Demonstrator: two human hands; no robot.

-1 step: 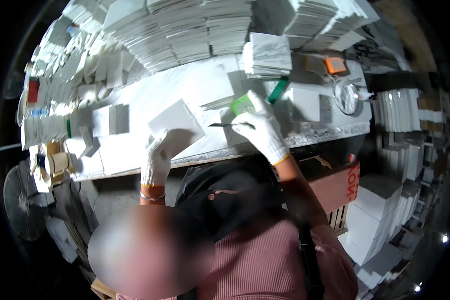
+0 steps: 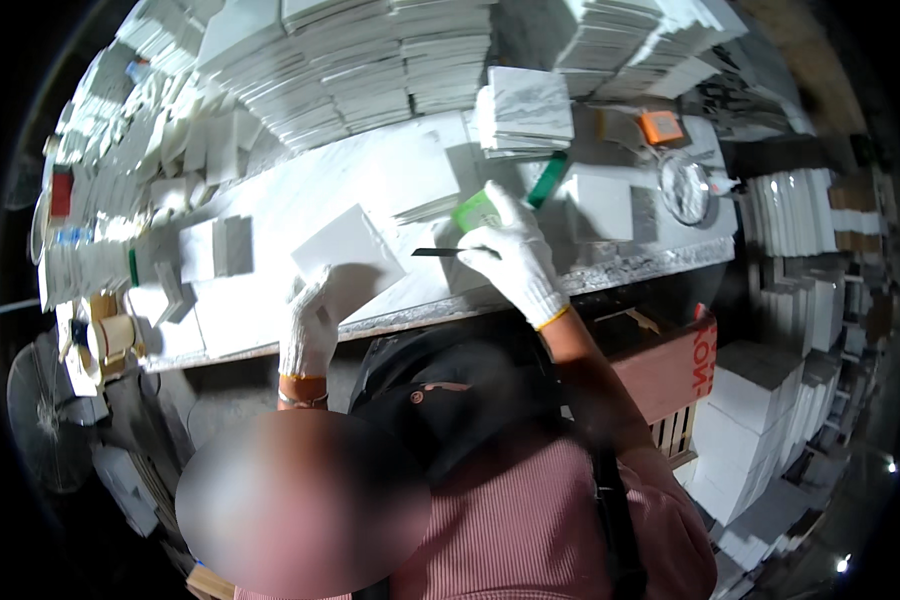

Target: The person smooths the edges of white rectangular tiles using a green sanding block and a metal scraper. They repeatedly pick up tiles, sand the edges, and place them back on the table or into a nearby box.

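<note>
My left hand [image 2: 310, 322], in a white glove, is closed on the near-left edge of a square white tile [image 2: 348, 255], tilted above the worktable [image 2: 260, 335]. My right hand [image 2: 510, 255], gloved too, pinches a thin dark flat strip [image 2: 434, 252], like a blade or scraper, which points left toward the tile. A bright green pad-like piece [image 2: 476, 212] sits at the same hand's outstretched finger; whether it is gripped or only touched is hard to tell. Beyond the tile lies a low stack of white tiles [image 2: 422, 190].
Marbled tiles [image 2: 532, 100] are stacked at the back, near a dark green block [image 2: 547, 180]. To the right are a white tile [image 2: 602, 208], an orange box [image 2: 660, 127] and a clear round dish [image 2: 684, 190]. Tall tile stacks [image 2: 345, 70] line the back. A reddish carton [image 2: 660, 375] stands below the table edge.
The dark strip lies more level, and its end behind the fingers no longer shows. The whole view has shifted slightly; both hands keep their holds.
</note>
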